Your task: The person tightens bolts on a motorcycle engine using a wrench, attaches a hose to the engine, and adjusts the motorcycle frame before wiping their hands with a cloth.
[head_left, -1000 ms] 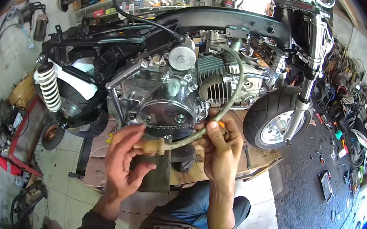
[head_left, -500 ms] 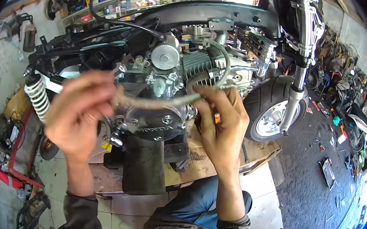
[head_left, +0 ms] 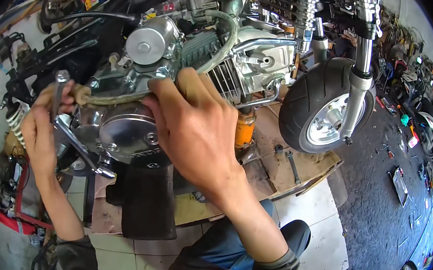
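Observation:
A cloudy, yellowish rubber hose [head_left: 117,98] stretches across the upper part of the motorcycle engine's round side cover [head_left: 133,126]. Its thicker brownish left end is at the fingertips of my left hand [head_left: 42,124], which is closed on it behind a chrome kick lever [head_left: 76,139] that hides part of the fingers. My right hand [head_left: 199,128] pinches the hose farther right, between thumb and fingers, above the side cover. Behind that hand, a clear looped hose [head_left: 231,36] curves down past the finned cylinder [head_left: 199,49]. The round silver starter motor [head_left: 144,45] sits above the held hose.
The front wheel [head_left: 329,115] stands on the right beside the cardboard-covered wooden stand [head_left: 260,166], where a wrench [head_left: 293,168] lies. An orange can [head_left: 245,130] is under the engine. Tools and parts litter the dark floor [head_left: 367,203] at right.
My view has shifted closer to the engine. My left hand has moved left and down behind the kick lever with the hose end; my right hand has moved left along with the hose.

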### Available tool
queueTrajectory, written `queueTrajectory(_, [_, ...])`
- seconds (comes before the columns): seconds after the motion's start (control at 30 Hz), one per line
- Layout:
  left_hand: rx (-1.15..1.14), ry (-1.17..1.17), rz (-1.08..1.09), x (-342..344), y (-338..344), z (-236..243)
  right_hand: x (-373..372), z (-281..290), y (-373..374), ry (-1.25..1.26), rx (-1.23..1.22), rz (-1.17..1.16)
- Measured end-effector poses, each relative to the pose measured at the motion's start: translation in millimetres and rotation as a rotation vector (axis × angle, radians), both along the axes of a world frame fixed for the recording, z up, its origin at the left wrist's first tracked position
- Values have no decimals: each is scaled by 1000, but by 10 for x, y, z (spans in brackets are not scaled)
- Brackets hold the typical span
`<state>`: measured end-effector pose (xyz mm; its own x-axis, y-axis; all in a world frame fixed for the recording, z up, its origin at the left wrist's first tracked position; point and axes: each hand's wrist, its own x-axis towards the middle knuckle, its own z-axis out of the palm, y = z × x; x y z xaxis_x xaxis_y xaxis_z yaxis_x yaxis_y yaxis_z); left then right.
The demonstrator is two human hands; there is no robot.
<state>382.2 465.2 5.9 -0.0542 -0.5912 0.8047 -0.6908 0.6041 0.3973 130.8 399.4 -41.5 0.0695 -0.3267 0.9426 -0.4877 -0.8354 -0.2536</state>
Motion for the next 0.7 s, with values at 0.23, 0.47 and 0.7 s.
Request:
queueTrajectory(0.23, [-45,28,62,-184,31,-222,-275,-203,76,102,6,113])
queueTrajectory(0.47, [-118,54,66,-299,-58,-337,-574,-180,43,-55,-62,139])
queueTrajectory(0.7, [-166,170,11,-331,-124,-379,-735,621,-233,-148,233,-26])
